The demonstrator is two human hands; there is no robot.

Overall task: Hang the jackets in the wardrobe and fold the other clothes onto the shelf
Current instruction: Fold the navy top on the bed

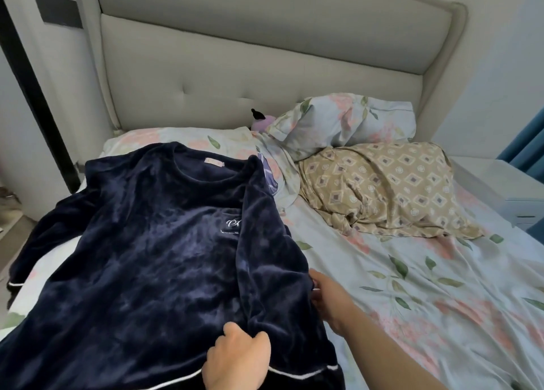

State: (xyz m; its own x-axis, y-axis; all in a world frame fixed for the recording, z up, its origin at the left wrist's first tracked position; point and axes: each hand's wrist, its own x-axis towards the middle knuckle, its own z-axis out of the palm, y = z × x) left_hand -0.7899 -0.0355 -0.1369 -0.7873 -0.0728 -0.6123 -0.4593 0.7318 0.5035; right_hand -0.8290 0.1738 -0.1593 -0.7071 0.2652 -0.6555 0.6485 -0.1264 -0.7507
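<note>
A navy velvet long-sleeved top [153,260] with white piping lies spread front-up on the left half of the bed. Its right sleeve is folded inward over the body. My left hand [238,360] pinches a fold of the fabric near the lower hem. At the garment's right edge, my right hand [329,298] grips the end of the folded sleeve. The other sleeve trails off the bed's left side. No wardrobe or shelf is in view.
The bed [412,286] has a floral sheet. A tan diamond-patterned pillow [382,192] and a floral pillow [341,121] lie near the padded headboard [265,74]. A small purple toy [260,121] sits between pillows. A white nightstand [512,195] stands at the right.
</note>
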